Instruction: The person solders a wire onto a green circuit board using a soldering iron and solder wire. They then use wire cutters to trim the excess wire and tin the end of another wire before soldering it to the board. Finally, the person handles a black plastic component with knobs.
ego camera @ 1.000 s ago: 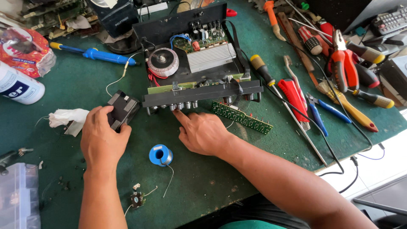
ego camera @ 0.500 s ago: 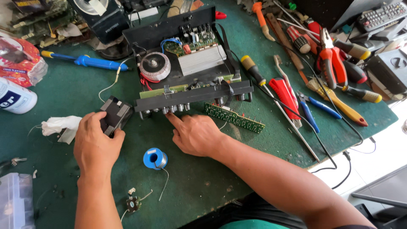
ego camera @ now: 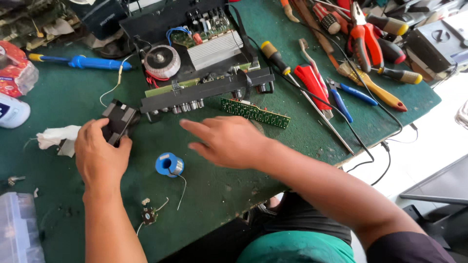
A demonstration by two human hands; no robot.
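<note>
Right hand (ego camera: 229, 141) has lifted, blurred, hiding part of green board (ego camera: 255, 112).

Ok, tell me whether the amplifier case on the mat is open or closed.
Open. The amplifier case has no top cover: its round transformer, finned heat sink and circuit boards lie exposed, and the knobbed front panel sits out front.

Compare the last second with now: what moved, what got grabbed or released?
The right hand pulled back from the black front panel of the opened amplifier, where its fingers had been pressing, and now hovers open above the green mat, touching nothing. Nothing new was grabbed. The left hand keeps holding the small black part. The blue solder spool and the tools stayed put.
</note>
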